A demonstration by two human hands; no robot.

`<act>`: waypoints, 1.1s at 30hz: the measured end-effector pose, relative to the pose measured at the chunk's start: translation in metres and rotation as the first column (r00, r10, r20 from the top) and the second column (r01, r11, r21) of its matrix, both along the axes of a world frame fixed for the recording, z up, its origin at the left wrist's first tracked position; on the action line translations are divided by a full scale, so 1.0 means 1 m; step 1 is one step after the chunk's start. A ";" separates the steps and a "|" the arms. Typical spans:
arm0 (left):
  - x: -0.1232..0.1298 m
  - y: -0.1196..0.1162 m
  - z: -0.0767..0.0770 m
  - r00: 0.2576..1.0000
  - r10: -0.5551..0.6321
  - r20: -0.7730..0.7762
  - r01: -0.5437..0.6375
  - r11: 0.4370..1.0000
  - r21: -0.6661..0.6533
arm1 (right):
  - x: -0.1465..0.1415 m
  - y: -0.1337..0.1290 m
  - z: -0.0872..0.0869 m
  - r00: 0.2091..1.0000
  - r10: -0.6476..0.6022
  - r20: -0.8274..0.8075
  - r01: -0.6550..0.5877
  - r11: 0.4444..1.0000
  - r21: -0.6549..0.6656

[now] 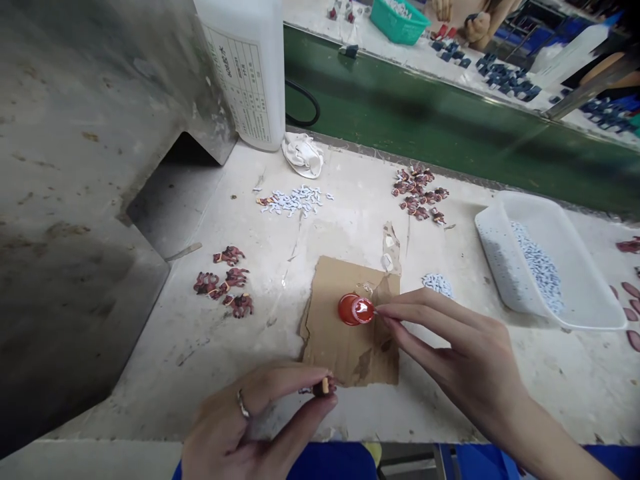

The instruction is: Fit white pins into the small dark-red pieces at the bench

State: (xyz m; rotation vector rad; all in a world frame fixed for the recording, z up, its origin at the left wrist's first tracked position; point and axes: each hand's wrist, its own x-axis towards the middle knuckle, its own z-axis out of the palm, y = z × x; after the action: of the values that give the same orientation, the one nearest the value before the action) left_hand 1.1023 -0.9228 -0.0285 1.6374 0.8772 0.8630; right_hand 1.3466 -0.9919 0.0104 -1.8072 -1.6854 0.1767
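Observation:
My left hand (260,420), low in the middle, pinches a small brown animal figurine (324,386) with a tan band between thumb and forefinger. My right hand (450,353) has its thumb and forefinger pinched together at the right edge of a small round red cap (349,309) that looks shiny and wet inside. What those fingertips hold is too small to make out. The cap sits on a torn piece of brown cardboard (330,353). Just beyond my right hand lies a little heap of pale blue-white pieces (437,285).
Brown figurines (225,283) lie at the left, more figurines (419,192) at the back right. Pale pieces (300,200) lie near a crumpled white wad (303,155) and a large white bottle (250,80). A white tub (590,280) stands right, a metal housing (75,167) left.

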 end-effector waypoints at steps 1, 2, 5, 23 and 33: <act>0.000 0.002 0.000 1.000 -0.023 0.004 0.023 1.000 0.011 | 0.000 0.000 0.000 1.000 0.006 0.004 -0.006 1.000 0.000; 0.000 0.003 0.000 0.999 -0.039 0.012 0.039 0.999 0.021 | 0.000 0.000 0.000 1.000 0.012 0.006 -0.012 1.000 -0.001; 0.001 0.006 0.001 0.997 -0.070 0.012 0.070 0.997 0.026 | -0.001 0.000 -0.001 1.000 0.015 0.008 -0.015 1.000 0.002; 0.017 0.007 0.006 0.987 -0.155 -0.035 0.158 0.982 0.105 | -0.035 -0.009 0.014 0.879 0.051 -0.475 -0.070 0.997 -0.022; 0.036 0.000 0.011 0.999 -0.047 -0.020 0.047 0.999 0.007 | -0.035 -0.016 0.011 0.912 0.123 -0.390 -0.144 0.989 -0.026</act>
State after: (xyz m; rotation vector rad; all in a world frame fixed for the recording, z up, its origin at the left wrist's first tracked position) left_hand 1.1380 -0.9228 -0.0172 1.6685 0.8468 0.8200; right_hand 1.3119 -1.0081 0.0214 -1.5666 -1.5254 0.6057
